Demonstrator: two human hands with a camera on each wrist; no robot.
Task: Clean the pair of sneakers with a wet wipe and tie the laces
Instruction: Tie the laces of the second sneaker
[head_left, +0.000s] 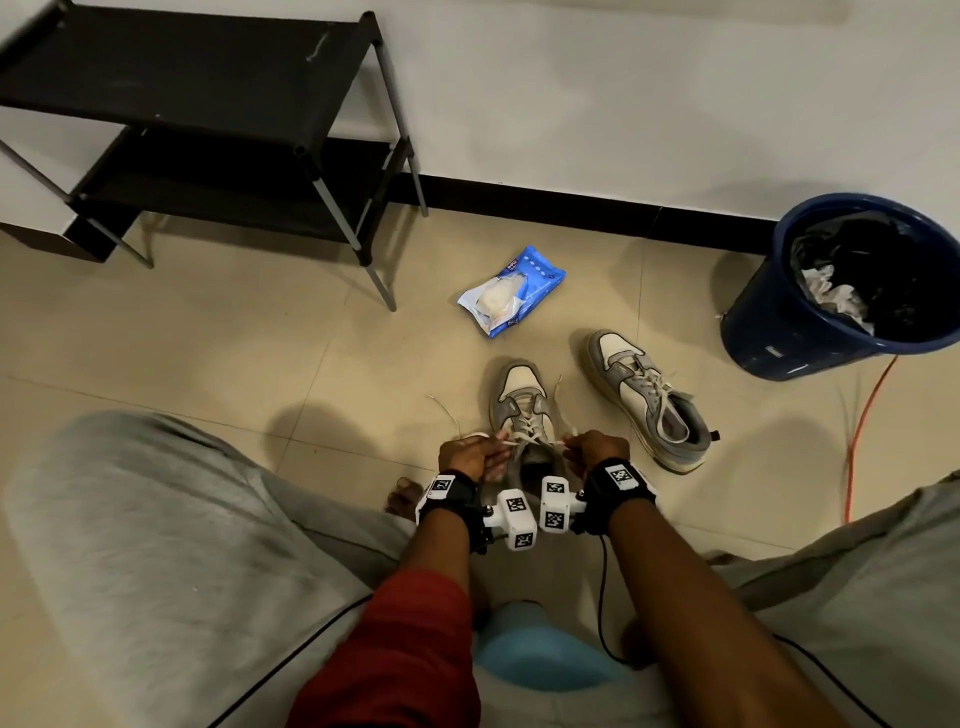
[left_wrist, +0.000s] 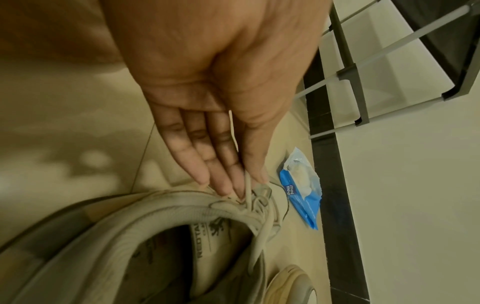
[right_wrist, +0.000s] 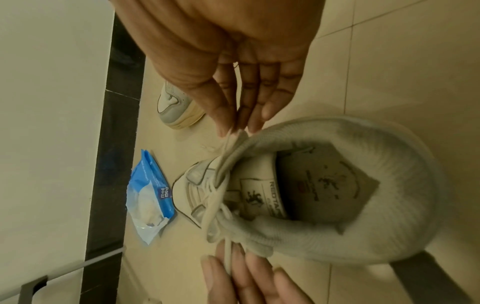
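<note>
A grey and cream sneaker (head_left: 521, 408) stands on the floor between my knees, toe pointing away. My left hand (head_left: 470, 457) pinches its left lace (left_wrist: 248, 185) between thumb and fingers at the collar. My right hand (head_left: 597, 451) pinches the right lace (right_wrist: 230, 136) the same way, thumb against fingertips (right_wrist: 223, 129). Both laces are pulled out sideways from the top eyelets. The sneaker's open collar (right_wrist: 363, 185) shows its insole label. The second sneaker (head_left: 644, 400) lies to the right, laces loose. A blue wet wipe pack (head_left: 511, 291) lies open beyond the shoes.
A blue bin (head_left: 852, 286) with a black liner and crumpled white wipes stands at the right. A black two-tier shoe rack (head_left: 208, 130) is against the wall at the left. An orange cable (head_left: 862, 415) runs along the floor beside the bin.
</note>
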